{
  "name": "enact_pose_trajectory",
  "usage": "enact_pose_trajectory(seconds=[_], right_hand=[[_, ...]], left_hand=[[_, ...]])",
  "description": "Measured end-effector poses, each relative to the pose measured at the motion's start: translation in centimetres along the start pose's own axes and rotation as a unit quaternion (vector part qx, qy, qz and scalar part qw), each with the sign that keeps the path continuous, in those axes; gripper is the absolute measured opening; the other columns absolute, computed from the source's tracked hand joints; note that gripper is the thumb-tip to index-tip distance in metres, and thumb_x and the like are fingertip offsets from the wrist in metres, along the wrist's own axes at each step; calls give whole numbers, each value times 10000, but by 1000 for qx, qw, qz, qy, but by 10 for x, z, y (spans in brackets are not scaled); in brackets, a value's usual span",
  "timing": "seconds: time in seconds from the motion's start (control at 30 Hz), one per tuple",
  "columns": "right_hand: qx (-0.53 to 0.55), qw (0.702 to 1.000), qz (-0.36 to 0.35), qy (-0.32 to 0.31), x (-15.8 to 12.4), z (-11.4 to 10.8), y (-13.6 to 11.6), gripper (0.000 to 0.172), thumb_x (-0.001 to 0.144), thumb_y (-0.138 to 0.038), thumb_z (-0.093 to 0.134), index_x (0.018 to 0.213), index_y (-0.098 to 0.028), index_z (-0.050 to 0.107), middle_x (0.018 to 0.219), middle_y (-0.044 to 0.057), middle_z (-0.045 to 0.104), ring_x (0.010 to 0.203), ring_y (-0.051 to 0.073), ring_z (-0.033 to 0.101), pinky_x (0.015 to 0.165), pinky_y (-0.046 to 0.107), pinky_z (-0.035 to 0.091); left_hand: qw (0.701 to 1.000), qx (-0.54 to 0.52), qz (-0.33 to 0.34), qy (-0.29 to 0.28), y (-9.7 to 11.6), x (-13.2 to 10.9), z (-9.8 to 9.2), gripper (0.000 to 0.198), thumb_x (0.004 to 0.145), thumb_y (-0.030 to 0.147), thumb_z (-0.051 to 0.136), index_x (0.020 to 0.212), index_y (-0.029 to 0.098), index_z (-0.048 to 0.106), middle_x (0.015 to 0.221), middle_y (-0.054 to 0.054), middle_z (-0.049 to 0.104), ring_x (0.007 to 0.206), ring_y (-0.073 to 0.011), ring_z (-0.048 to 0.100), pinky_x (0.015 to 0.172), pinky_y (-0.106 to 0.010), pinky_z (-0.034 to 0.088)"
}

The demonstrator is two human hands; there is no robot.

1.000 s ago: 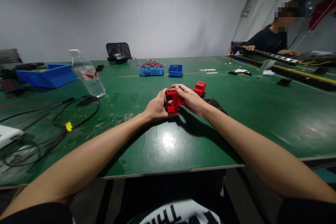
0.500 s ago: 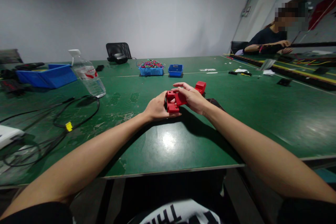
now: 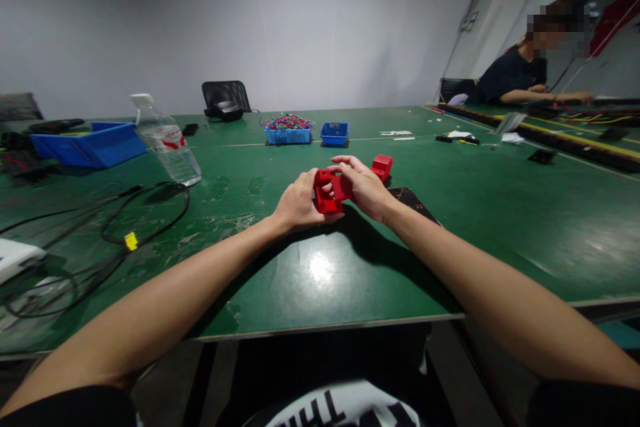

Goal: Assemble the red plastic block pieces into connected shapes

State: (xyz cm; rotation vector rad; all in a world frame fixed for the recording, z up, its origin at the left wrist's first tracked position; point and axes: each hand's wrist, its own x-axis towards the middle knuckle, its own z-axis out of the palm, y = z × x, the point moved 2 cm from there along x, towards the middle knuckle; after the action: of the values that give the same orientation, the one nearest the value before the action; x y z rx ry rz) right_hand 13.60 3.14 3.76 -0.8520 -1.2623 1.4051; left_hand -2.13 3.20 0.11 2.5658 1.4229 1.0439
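Over the middle of the green table, my left hand (image 3: 299, 203) is closed around a red C-shaped block (image 3: 327, 205) with small holes in its ends. In my right hand (image 3: 369, 188) is a flat red plate (image 3: 343, 187), pinched between the fingers and held right at the open side of the block. Whether the two parts touch I cannot tell. Behind my right hand, a third red part (image 3: 382, 165) rests on the table. A dark flat object (image 3: 413, 201) lies partly under my right wrist.
A clear water bottle (image 3: 173, 150) stands at left beside a big blue bin (image 3: 95, 147) and black cables (image 3: 107, 267). Farther back are a blue tray (image 3: 289, 136) heaped with colourful small parts and a smaller blue tray (image 3: 335, 136). Another person (image 3: 520, 73) works at the far right.
The red block in my left hand has turned slightly and shifted a little left. My right hand has also moved slightly left with the plate. The other person's arm has reached forward.
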Motion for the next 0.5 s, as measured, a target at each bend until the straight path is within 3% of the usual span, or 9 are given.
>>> enact_pose_trajectory(seconds=[0.27, 0.5], right_hand=[[-68, 996, -55, 1, 1, -1, 6, 135, 992, -299, 420, 1086, -233, 491, 1034, 10, 620, 600, 82, 624, 554, 229, 548], [-146, 983, -111, 2, 0, -4, 12, 240, 984, -413, 417, 1138, -244, 491, 1106, 23, 628, 660, 89, 641, 646, 245, 561]], left_hand=[[996, 89, -2, -7, 11, 1, -6, 959, 647, 675, 739, 1351, 126, 389, 1208, -187, 598, 1091, -359, 623, 890, -478, 528], [996, 84, -4, -9, 13, 0, -6, 951, 632, 694, 745, 1335, 146, 411, 1152, -157, 607, 1038, -342, 628, 867, -454, 523]])
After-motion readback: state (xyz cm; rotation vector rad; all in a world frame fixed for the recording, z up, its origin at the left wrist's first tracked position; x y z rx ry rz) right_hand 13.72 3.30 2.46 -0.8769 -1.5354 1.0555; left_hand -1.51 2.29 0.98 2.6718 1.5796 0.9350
